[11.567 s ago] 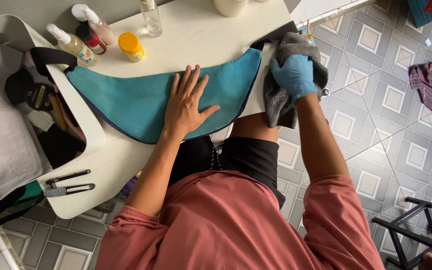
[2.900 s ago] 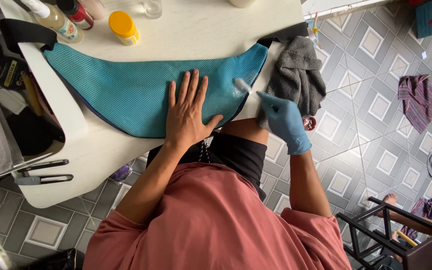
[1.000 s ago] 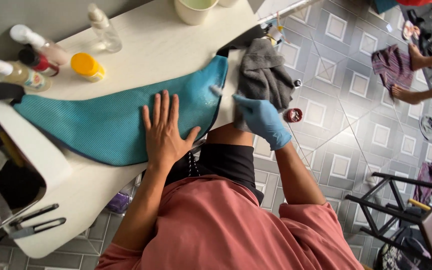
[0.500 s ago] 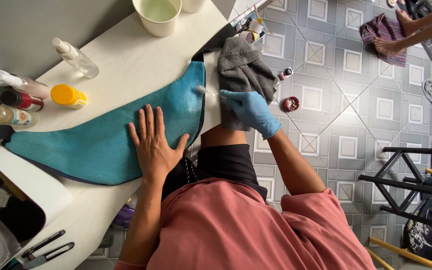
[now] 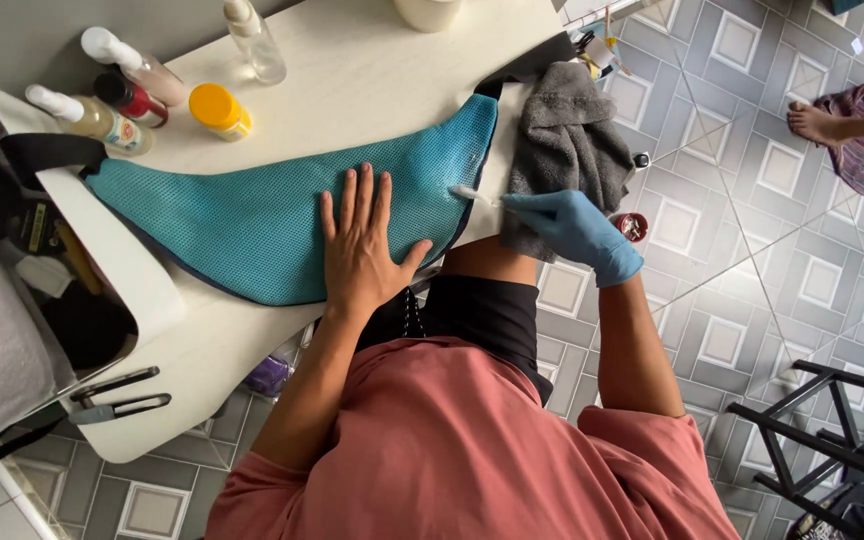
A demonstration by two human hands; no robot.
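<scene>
A teal mesh fabric piece [image 5: 262, 225] lies across the white table [image 5: 352, 80]. My bare left hand [image 5: 362, 245] presses flat on it, fingers spread. My right hand [image 5: 572, 228] wears a blue glove and pinches a small white brush or swab [image 5: 472, 194] whose tip touches the fabric's right edge. A grey towel [image 5: 572, 140] lies bunched at the table's right end, just behind my right hand.
Several bottles [image 5: 117, 95], a yellow-capped jar [image 5: 220, 110] and a clear spray bottle [image 5: 252, 40] stand at the back left. A white cup [image 5: 430, 12] is at the top. Tools [image 5: 117, 395] lie lower left. Another person's foot [image 5: 822, 122] is on the tiled floor.
The view has shifted slightly. My right hand has brought the white brush onto the fabric's right edge; my left hand stays flat on the fabric.
</scene>
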